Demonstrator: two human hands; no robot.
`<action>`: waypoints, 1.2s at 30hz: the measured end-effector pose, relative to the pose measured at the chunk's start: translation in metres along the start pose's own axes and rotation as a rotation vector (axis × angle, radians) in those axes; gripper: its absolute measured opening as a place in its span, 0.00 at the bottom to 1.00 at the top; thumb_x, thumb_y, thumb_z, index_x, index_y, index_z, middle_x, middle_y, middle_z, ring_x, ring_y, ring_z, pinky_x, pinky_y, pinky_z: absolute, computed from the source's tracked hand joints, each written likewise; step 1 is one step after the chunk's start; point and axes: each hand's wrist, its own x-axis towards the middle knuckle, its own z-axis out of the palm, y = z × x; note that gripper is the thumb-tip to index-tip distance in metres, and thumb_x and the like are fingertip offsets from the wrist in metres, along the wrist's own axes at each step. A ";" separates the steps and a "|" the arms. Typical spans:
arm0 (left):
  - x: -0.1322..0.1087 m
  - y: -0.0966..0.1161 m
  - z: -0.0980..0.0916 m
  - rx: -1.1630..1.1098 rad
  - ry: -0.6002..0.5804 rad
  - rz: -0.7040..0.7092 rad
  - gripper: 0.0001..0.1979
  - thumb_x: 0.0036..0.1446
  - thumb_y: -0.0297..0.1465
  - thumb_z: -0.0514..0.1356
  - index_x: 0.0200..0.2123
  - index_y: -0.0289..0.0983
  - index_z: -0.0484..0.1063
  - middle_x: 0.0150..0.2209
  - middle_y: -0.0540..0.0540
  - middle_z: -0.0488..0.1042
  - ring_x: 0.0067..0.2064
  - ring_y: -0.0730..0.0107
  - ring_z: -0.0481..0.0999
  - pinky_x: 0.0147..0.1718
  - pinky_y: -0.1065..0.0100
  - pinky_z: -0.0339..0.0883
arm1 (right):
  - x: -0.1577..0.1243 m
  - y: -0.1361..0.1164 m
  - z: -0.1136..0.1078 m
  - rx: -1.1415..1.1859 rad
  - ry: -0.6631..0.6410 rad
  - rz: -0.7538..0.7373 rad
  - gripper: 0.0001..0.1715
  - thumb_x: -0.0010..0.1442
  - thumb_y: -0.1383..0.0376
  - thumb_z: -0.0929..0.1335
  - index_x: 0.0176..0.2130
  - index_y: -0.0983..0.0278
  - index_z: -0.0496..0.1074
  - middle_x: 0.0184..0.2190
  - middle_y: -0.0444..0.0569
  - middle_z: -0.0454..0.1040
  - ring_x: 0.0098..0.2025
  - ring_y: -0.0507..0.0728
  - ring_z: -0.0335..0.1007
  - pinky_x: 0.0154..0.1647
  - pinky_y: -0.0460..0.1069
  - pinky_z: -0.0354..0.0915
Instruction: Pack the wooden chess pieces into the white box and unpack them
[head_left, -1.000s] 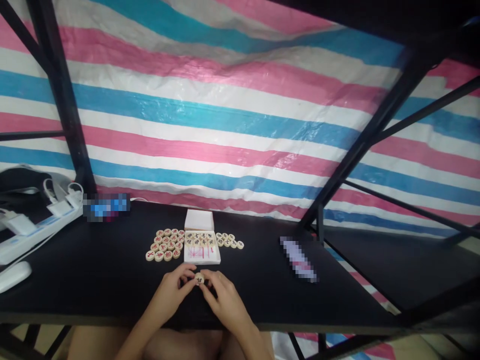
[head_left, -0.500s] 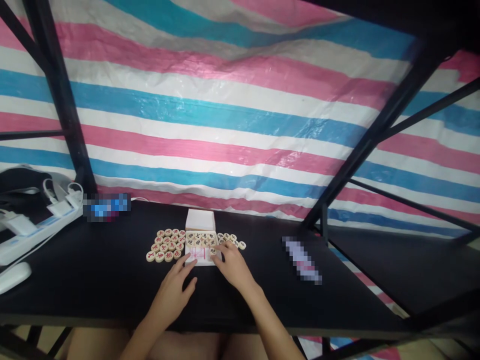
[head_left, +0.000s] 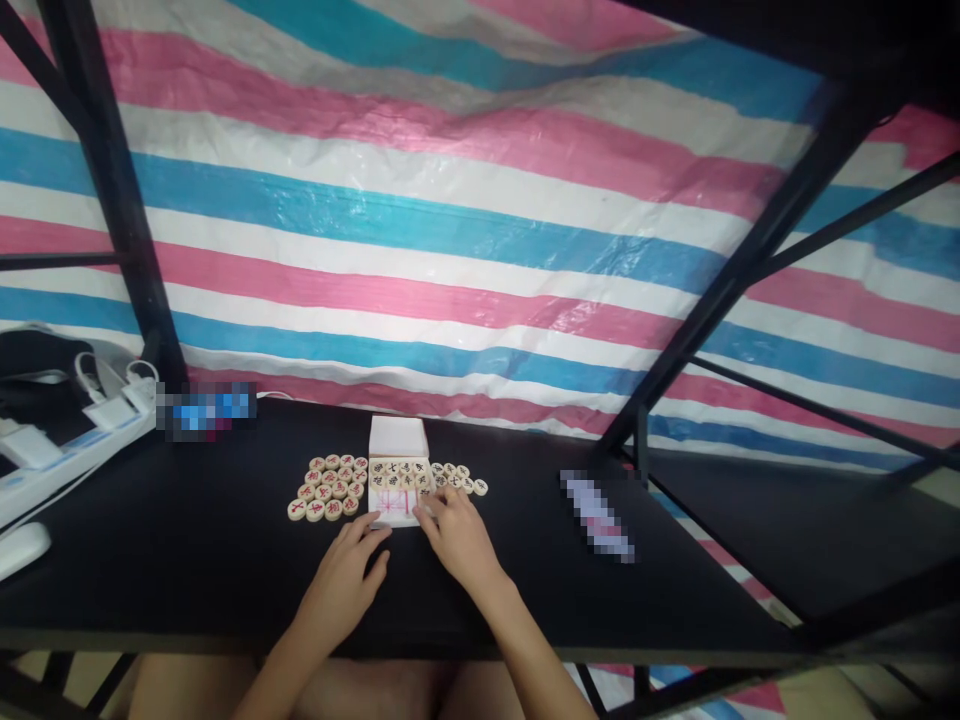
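A shallow white box [head_left: 397, 505] lies on the black table [head_left: 187, 560], with round wooden game pieces in its far half. Its white lid [head_left: 398, 437] lies just behind it. More round pieces with red marks [head_left: 328, 489] sit in rows left of the box. A short row with dark marks [head_left: 459, 478] sits to its right. My right hand [head_left: 456, 535] rests at the box's near right corner, fingers curled onto the pieces there; what they hold is hidden. My left hand [head_left: 343, 580] lies on the table just before the box, fingers spread and empty.
A white power strip [head_left: 60, 455] with plugs and cables lies at the far left, with a white mouse-like object [head_left: 19, 548] near the front edge. Black frame posts [head_left: 120, 200] stand at both sides. A striped tarp [head_left: 450, 230] hangs behind. A blurred flat item [head_left: 598, 516] lies right.
A second ago both hands pinched one piece near the table's front. My right hand then carried it forward to the box's right corner; my left hand let go and lay flat.
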 end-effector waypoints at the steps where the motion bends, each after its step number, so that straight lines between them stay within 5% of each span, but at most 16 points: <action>1: 0.000 0.000 0.000 0.001 -0.003 -0.002 0.16 0.57 0.28 0.52 0.46 0.40 0.73 0.52 0.42 0.70 0.50 0.59 0.71 0.51 0.56 0.66 | 0.001 0.003 0.000 0.008 0.014 -0.005 0.14 0.63 0.60 0.62 0.42 0.61 0.74 0.37 0.52 0.70 0.41 0.60 0.65 0.45 0.53 0.62; 7: -0.003 0.001 -0.002 -0.034 -0.014 -0.004 0.15 0.57 0.28 0.53 0.46 0.42 0.73 0.54 0.43 0.68 0.49 0.59 0.71 0.50 0.55 0.66 | 0.002 0.060 -0.001 -0.049 0.142 0.176 0.21 0.60 0.70 0.59 0.51 0.62 0.69 0.47 0.56 0.68 0.45 0.60 0.65 0.47 0.55 0.62; 14: -0.002 0.005 -0.010 -0.209 0.078 -0.093 0.12 0.56 0.30 0.52 0.40 0.40 0.73 0.43 0.44 0.67 0.41 0.65 0.72 0.39 0.65 0.70 | -0.007 0.105 0.006 -0.063 -0.048 0.263 0.14 0.58 0.69 0.62 0.44 0.64 0.71 0.46 0.55 0.70 0.46 0.60 0.66 0.44 0.52 0.62; 19: -0.002 0.010 -0.016 -0.268 -0.079 -0.066 0.08 0.56 0.30 0.53 0.35 0.40 0.72 0.36 0.48 0.71 0.35 0.68 0.72 0.36 0.68 0.67 | -0.014 0.085 -0.004 0.110 0.012 0.355 0.05 0.56 0.69 0.64 0.33 0.63 0.70 0.32 0.50 0.72 0.37 0.58 0.69 0.38 0.50 0.63; 23: -0.003 0.017 -0.020 -0.224 -0.140 -0.042 0.09 0.57 0.32 0.54 0.35 0.41 0.74 0.33 0.49 0.73 0.36 0.66 0.72 0.39 0.67 0.65 | -0.027 0.039 -0.017 0.552 0.175 0.287 0.11 0.57 0.63 0.65 0.42 0.62 0.68 0.34 0.48 0.71 0.35 0.55 0.69 0.33 0.47 0.65; 29: -0.002 0.021 -0.023 -0.272 -0.183 -0.048 0.13 0.60 0.36 0.51 0.35 0.41 0.75 0.34 0.48 0.75 0.37 0.66 0.72 0.40 0.67 0.64 | -0.031 -0.024 -0.009 0.790 0.005 0.114 0.10 0.52 0.70 0.67 0.37 0.61 0.71 0.36 0.46 0.68 0.34 0.52 0.68 0.31 0.45 0.65; 36: 0.002 0.013 -0.017 -0.322 -0.182 -0.128 0.14 0.58 0.38 0.52 0.34 0.40 0.76 0.32 0.49 0.76 0.33 0.67 0.72 0.35 0.69 0.64 | -0.029 -0.029 0.013 0.929 -0.005 0.236 0.07 0.49 0.67 0.71 0.32 0.62 0.70 0.30 0.43 0.68 0.29 0.51 0.67 0.28 0.44 0.65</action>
